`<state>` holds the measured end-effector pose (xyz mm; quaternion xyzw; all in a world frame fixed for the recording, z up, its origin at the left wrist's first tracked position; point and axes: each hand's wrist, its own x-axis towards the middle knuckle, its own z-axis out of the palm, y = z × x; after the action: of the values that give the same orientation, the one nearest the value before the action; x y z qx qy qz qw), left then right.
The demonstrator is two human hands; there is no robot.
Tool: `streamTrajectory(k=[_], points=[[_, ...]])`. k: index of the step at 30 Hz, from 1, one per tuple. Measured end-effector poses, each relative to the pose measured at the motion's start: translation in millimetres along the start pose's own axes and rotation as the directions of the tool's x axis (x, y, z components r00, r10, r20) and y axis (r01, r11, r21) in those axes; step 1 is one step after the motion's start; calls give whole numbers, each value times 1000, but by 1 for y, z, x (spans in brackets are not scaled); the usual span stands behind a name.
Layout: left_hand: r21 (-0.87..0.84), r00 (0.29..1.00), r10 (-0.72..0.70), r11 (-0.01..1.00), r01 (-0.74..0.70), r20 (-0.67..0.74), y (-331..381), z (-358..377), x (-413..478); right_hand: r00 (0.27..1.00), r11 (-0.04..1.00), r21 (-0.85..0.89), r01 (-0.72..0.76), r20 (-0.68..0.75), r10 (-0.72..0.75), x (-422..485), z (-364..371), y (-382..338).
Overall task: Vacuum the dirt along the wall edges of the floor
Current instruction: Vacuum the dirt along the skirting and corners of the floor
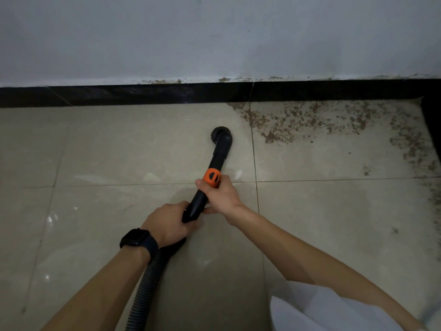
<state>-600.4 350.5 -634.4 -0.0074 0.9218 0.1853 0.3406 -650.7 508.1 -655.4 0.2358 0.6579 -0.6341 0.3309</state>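
Observation:
A black vacuum wand (216, 163) with an orange collar (212, 177) points away from me over the beige tiled floor. Its round brush head (221, 134) sits on the tile a little short of the black skirting (143, 94). My right hand (220, 195) grips the wand just below the orange collar. My left hand (167, 223), with a dark watch on its wrist, grips the wand's lower end where the ribbed grey hose (148, 283) joins. Brown dirt (298, 123) lies scattered on the floor to the right of the brush head, along the wall.
A pale wall (214, 39) rises above the skirting, with brown stains along its bottom edge. Dirt also runs down the far right side beside a dark edge (433, 130). A white garment (322, 309) shows at the bottom right. The hose trails toward the bottom of the view.

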Motion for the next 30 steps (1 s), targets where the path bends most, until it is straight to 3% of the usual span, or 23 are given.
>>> streamTrajectory(k=[8,16,22,30], points=[[15,995,99,995,-99,-13,45,10,22,983,999,35,27,-180,-20,1,-44,-1],[1,994,105,994,-105,3,53,14,25,977,993,118,18,-211,7,-2,-56,13],[-91,991,94,991,-102,-93,51,15,31,977,992,112,58,-210,-33,15,-59,-5],[-192,993,93,976,-104,-69,45,13,40,979,995,67,79,-194,-64,35,-63,-25]])
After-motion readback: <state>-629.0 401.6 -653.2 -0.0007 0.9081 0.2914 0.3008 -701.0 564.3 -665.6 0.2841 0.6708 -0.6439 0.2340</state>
